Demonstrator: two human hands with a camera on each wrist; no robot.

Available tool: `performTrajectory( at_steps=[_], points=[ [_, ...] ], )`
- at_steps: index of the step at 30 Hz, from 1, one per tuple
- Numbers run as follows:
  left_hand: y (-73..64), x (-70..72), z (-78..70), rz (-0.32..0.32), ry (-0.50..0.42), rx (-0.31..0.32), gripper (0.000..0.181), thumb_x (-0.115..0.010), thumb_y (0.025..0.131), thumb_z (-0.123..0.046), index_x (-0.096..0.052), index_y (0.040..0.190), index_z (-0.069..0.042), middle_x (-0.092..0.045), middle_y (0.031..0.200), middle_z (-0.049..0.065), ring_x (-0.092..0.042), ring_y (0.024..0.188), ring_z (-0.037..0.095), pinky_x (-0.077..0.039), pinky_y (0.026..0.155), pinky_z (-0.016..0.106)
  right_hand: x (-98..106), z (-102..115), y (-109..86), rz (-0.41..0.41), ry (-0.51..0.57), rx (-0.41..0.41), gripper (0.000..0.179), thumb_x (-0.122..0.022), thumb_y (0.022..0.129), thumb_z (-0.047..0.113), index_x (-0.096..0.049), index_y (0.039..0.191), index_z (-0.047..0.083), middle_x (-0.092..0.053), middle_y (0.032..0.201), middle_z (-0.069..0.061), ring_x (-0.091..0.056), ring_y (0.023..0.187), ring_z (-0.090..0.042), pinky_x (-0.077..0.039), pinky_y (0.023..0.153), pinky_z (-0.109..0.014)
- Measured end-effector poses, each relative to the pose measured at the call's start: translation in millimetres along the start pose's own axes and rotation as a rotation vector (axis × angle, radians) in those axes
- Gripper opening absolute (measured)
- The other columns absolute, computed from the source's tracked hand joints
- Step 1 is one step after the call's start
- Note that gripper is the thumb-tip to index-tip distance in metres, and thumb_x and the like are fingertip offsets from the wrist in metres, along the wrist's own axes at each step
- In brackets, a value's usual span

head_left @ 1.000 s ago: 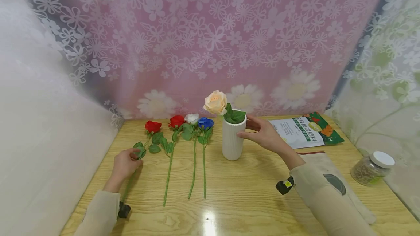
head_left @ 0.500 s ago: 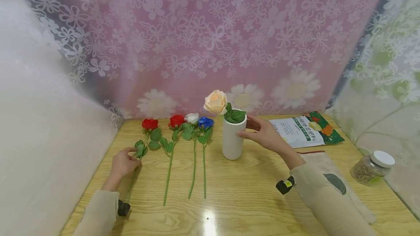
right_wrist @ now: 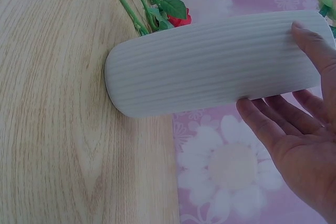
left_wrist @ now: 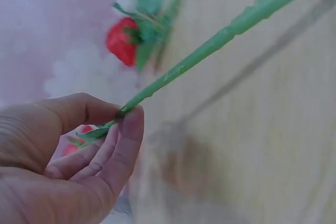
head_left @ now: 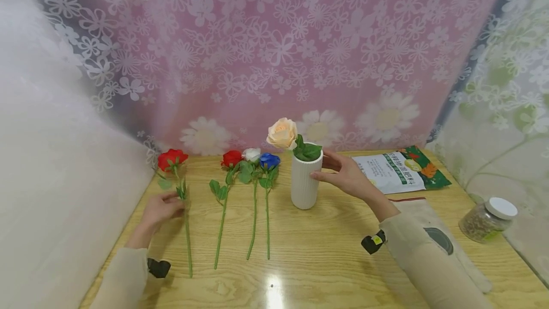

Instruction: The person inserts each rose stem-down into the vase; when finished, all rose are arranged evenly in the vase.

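Observation:
My left hand (head_left: 159,212) pinches the green stem of a red rose (head_left: 172,159) between thumb and fingertips, at the left of the table. In the left wrist view that stem (left_wrist: 210,50) slants up to the right, and its shadow lies on the wood. My right hand (head_left: 348,175) holds a white ribbed vase (head_left: 304,185) near its rim, thumb on the front and fingers round the side. The vase (right_wrist: 210,66) stands upright on the table. A peach rose (head_left: 282,133) with green leaves leans leftward out of it; its stem is hidden inside.
Between the left hand and the vase lie another red rose (head_left: 231,159), a white rose (head_left: 251,154) and a blue rose (head_left: 269,160). At right are a printed bag (head_left: 394,173), a beige cloth (head_left: 437,240) and a white-lidded jar (head_left: 486,221). Curtains bound the wooden table (head_left: 326,271).
The left hand has drawn its red rose left and turned it; the bloom sits farther left and its stem shows below the hand. The right hand and vase have stayed put.

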State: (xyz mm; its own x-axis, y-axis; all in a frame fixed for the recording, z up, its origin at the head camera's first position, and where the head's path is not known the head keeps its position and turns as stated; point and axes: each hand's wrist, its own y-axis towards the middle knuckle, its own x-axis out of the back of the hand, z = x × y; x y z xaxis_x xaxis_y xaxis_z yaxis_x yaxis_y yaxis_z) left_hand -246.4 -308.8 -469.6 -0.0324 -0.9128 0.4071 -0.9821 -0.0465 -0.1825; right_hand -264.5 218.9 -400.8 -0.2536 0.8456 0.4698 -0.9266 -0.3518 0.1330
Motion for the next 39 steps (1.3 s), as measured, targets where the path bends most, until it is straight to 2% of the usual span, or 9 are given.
performTrajectory(
  at_steps=[4, 7, 9, 13, 17, 21, 26, 31, 39],
  points=[
    [-1.4, -2.9, -19.1, 0.030, -0.115, -0.064, 0.073, -0.062, 0.105, -0.004, -0.020, 0.162, 0.013, -0.050, 0.146, 0.041, -0.076, 0.090, 0.006, -0.065, 0.090, 0.032, 1, -1, 0.0, -0.009, -0.015, -0.006, 0.084, -0.079, 0.096, 0.039, -0.036, 0.165, 0.022, -0.052, 0.160, -0.012, -0.053, 0.145, -0.037, -0.050, 0.113, -0.060],
    [-6.2, -7.2, -36.8, 0.033, -0.172, -0.098, 0.077, -0.061, 0.106, -0.006, -0.014, 0.165, 0.008, -0.049, 0.147, 0.038, -0.073, 0.090, -0.001, -0.063, 0.092, 0.028, 0, -1, 0.4, -0.008, -0.013, -0.011, 0.084, -0.080, 0.096, 0.039, -0.036, 0.165, 0.022, -0.051, 0.160, -0.012, -0.053, 0.146, -0.037, -0.050, 0.113, -0.060],
    [-9.6, -10.9, -47.9, 0.027, -0.216, -0.122, 0.080, -0.062, 0.106, -0.006, -0.011, 0.166, 0.006, -0.056, 0.141, 0.029, -0.074, 0.093, -0.001, -0.062, 0.092, 0.025, 0, -1, 0.4, -0.007, -0.015, -0.012, 0.085, -0.080, 0.095, 0.040, -0.035, 0.165, 0.022, -0.051, 0.160, -0.012, -0.053, 0.146, -0.037, -0.050, 0.113, -0.060],
    [-16.1, -19.6, -69.1, 0.007, -0.300, -0.166, 0.085, -0.066, 0.104, -0.005, -0.010, 0.167, 0.002, -0.066, 0.119, 0.001, -0.075, 0.095, 0.002, -0.062, 0.092, 0.025, -1, -2, 0.6, -0.009, -0.025, -0.003, 0.085, -0.080, 0.095, 0.039, -0.035, 0.165, 0.021, -0.052, 0.159, -0.013, -0.054, 0.145, -0.037, -0.049, 0.114, -0.061],
    [-19.0, -28.5, -88.1, -0.014, -0.378, -0.224, 0.086, -0.067, 0.103, -0.005, -0.011, 0.168, 0.000, -0.069, 0.104, -0.009, -0.076, 0.094, 0.004, -0.063, 0.091, 0.024, -1, -1, 1.0, -0.013, -0.027, -0.002, 0.086, -0.080, 0.095, 0.039, -0.036, 0.165, 0.020, -0.053, 0.158, -0.012, -0.055, 0.144, -0.036, -0.048, 0.114, -0.061],
    [-16.2, -37.3, -108.4, -0.031, -0.476, -0.299, 0.072, -0.068, 0.102, -0.003, -0.030, 0.162, 0.004, -0.073, 0.097, -0.008, -0.077, 0.094, 0.008, -0.063, 0.093, 0.029, 0, -1, 0.9, -0.015, -0.030, -0.004, 0.086, -0.080, 0.095, 0.040, -0.035, 0.166, 0.020, -0.053, 0.159, -0.013, -0.055, 0.144, -0.037, -0.049, 0.114, -0.061],
    [-12.5, -47.3, -134.4, -0.086, -0.615, -0.388, 0.037, -0.068, 0.100, 0.000, -0.058, 0.135, -0.002, -0.072, 0.093, -0.004, -0.077, 0.092, 0.012, -0.064, 0.092, 0.031, 1, -1, 1.2, -0.017, -0.034, 0.009, 0.085, -0.080, 0.096, 0.038, -0.036, 0.165, 0.018, -0.052, 0.159, -0.015, -0.054, 0.144, -0.038, -0.049, 0.113, -0.061],
    [-9.4, -55.9, -157.4, -0.135, -0.763, -0.448, 0.027, -0.068, 0.099, 0.004, -0.062, 0.124, -0.006, -0.071, 0.093, -0.001, -0.077, 0.093, 0.016, -0.065, 0.090, 0.031, 1, -2, 2.0, -0.014, -0.034, 0.011, 0.084, -0.080, 0.095, 0.038, -0.037, 0.165, 0.019, -0.054, 0.158, -0.013, -0.055, 0.143, -0.037, -0.050, 0.113, -0.060],
    [-9.5, -74.8, -193.9, -0.178, -0.868, -0.535, 0.033, -0.068, 0.097, 0.010, -0.064, 0.125, -0.007, -0.072, 0.091, 0.001, -0.077, 0.089, 0.019, -0.066, 0.086, 0.033, 0, 0, 0.3, -0.015, -0.026, -0.004, 0.085, -0.080, 0.095, 0.038, -0.036, 0.165, 0.020, -0.054, 0.158, -0.012, -0.055, 0.144, -0.036, -0.049, 0.114, -0.060]
  ],
)
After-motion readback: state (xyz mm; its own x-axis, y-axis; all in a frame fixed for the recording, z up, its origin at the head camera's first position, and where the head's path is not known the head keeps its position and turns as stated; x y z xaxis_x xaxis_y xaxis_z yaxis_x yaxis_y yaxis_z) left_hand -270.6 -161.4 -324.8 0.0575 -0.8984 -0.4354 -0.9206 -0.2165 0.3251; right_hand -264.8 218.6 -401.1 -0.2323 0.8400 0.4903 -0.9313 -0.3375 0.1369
